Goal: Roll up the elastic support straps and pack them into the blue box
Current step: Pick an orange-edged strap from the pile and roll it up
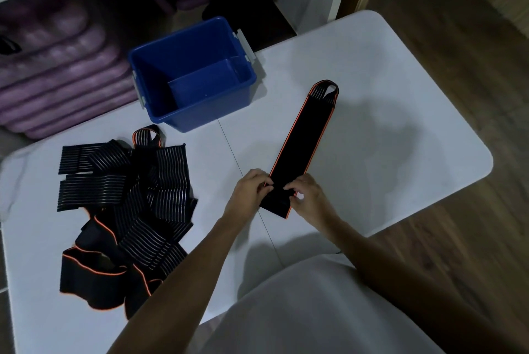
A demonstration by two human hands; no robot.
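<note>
The white folding table (372,73) carries everything. At its far edge sits the blue box (217,107), open and with nothing in it that I can see, so no strap is packed yet. To the person's left lies the tangled heap of straps (128,205), black with grey ribbing and orange edging, well apart from the box. Between them, one black orange-edged strap (297,136) is stretched flat, its looped end pointing away beside the box.

The left hand (252,187) and right hand (309,193) both pinch the near end of that strap, fingers curled over it (a first fold seems to be forming, though the dark fabric hides the detail).

The risks, as I judge them: elastic wants to spring open, so a loose first turn could unwind when released; uneven pressure from the two hands would make the roll run crooked; and the heap looks knotted enough that pulling one strap could drag others off the table.
</note>
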